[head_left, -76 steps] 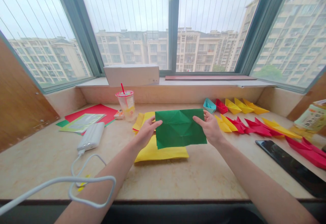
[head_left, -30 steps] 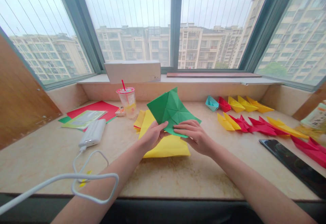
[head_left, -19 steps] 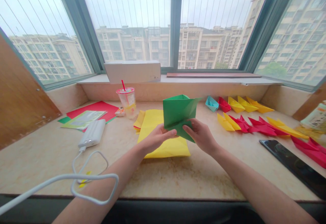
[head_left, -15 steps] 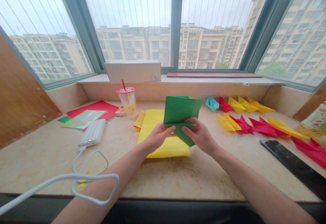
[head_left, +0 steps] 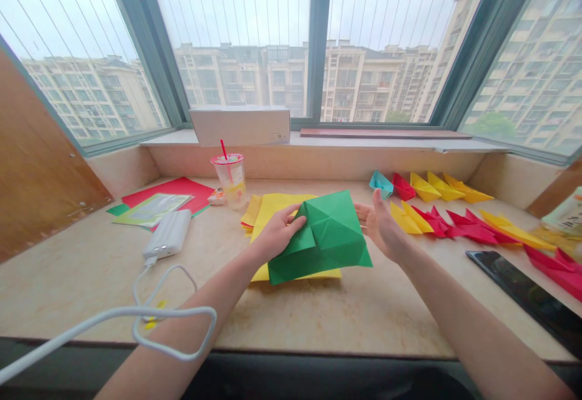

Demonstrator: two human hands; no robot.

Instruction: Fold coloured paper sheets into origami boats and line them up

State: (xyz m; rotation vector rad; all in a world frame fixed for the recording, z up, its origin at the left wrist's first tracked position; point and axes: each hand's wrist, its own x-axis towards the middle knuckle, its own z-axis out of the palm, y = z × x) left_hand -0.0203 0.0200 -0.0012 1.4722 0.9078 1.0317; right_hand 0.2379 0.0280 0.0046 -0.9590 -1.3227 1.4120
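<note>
While left fingers pinch green paper, right fingers extend.

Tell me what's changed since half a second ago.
The green paper, upright and folded then, is now spread wider and lower, creased face showing. The left hand pinches its left part. The right hand has opened and moved right, thumb off the paper; fingertip contact is unclear. The yellow paper, drink cup, paper boats and phone stayed put.

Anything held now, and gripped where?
Green paper: the left hand pinches it at its upper-left edge, thumb on top. The right hand is open beside its right edge; contact there can't be told.
</note>
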